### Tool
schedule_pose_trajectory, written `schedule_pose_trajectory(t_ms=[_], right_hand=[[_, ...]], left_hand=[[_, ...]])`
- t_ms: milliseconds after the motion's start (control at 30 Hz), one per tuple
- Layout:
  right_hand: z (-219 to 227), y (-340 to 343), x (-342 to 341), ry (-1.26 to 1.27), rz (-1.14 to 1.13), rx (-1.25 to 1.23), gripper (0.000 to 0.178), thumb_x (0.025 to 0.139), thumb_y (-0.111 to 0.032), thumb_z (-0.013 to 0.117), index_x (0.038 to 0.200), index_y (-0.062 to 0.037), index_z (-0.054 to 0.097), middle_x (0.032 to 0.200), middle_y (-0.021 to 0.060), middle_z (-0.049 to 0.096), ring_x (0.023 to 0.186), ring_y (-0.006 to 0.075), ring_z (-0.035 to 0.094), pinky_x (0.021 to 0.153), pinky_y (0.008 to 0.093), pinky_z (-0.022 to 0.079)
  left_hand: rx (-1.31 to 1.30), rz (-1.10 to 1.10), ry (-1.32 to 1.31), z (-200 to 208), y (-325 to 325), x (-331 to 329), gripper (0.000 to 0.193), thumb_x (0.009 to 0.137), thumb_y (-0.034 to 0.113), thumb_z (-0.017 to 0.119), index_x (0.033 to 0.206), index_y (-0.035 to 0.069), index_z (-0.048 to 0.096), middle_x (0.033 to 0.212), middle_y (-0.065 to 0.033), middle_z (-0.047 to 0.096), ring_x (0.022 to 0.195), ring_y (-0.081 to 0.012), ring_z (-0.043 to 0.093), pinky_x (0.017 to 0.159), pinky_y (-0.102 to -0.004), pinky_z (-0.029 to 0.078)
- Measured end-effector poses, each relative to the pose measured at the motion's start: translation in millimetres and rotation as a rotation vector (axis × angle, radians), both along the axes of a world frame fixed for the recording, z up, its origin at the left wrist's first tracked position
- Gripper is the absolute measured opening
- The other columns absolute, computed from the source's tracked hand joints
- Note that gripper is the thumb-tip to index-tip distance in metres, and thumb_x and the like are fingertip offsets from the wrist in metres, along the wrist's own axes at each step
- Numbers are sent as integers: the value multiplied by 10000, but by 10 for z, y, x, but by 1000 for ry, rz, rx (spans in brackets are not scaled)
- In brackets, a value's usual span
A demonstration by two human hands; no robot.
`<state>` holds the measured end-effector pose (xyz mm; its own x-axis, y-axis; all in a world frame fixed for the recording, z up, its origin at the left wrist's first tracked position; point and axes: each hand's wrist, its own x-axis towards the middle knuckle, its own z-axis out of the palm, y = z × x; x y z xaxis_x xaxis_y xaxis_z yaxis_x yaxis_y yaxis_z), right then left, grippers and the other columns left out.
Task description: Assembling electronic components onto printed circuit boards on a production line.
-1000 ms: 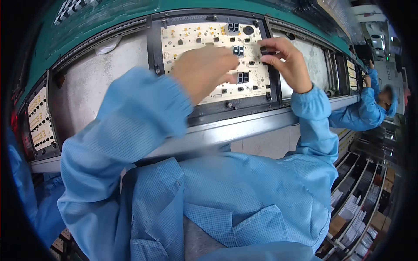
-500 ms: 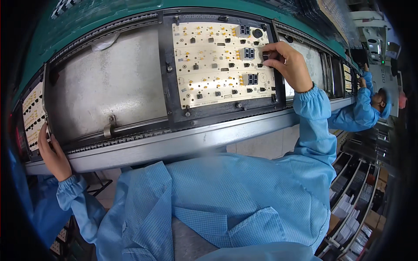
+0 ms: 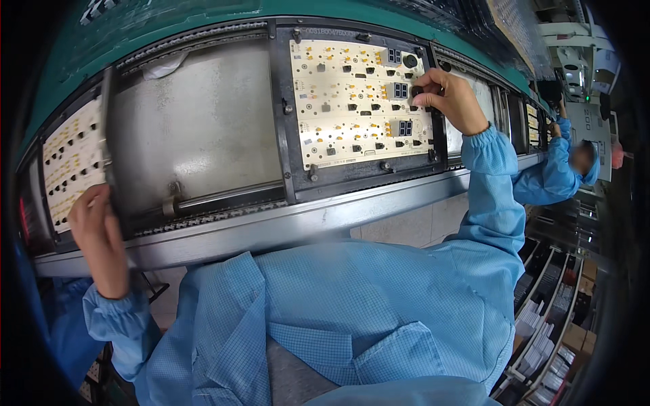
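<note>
Conveyor (image 3: 230,233) under both hands. Board (image 3: 369,101) left of right fingertips; second board (image 3: 71,162) just beyond left ones. Left hand (image 3: 99,233) blurred, fingers curled close together, contact unclear. Right hand (image 3: 455,103): thumb, forefinger pinching black part (image 3: 416,91).

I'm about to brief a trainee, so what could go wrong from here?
The dark part pinched in the right hand might slip and drop. That hand is close beside the middle digit display and could knock it. The left hand, near the edge of the left carrier frame, might get nipped if the frame shifts.
</note>
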<state>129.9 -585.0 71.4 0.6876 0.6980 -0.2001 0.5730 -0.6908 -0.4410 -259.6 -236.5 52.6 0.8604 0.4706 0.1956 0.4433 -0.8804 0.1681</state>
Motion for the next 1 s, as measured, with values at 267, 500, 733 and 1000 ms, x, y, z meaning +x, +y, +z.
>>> schedule_pose_trajectory(t_ms=[267,500,733,1000], right_hand=[[-140,-130,-78,-298,152,-16,295,713,-273,731,912,-64,667,821,113,655,729,237,630,639,312,489],[38,252,888,-815,128,299,259,854,-223,612,1044,-49,636,897,146,651,785,267,632,699,323,487],[-57,709,1619,-748,-85,-99,252,767,-266,648,917,-64,648,896,180,632,870,362,590,765,439,460],[282,301,1155,-559,-59,53,306,872,-195,593,1128,-28,573,1011,101,638,897,155,611,794,274,469]], left_hand=[[-334,-385,-12,74,-791,856,354,654,-39,586,1006,-12,616,1037,-87,556,1017,-286,465,893,-394,374],[-399,-495,-5,35,-796,929,369,659,-39,602,1026,3,615,1042,-80,560,993,-278,477,880,-381,391],[-114,-427,-95,504,-109,998,384,745,-43,580,1121,39,581,1042,-116,592,959,-309,513,876,-380,397],[34,-410,-310,23,1161,2154,271,870,84,533,1137,88,581,1009,-84,637,925,-259,575,836,-360,436]])
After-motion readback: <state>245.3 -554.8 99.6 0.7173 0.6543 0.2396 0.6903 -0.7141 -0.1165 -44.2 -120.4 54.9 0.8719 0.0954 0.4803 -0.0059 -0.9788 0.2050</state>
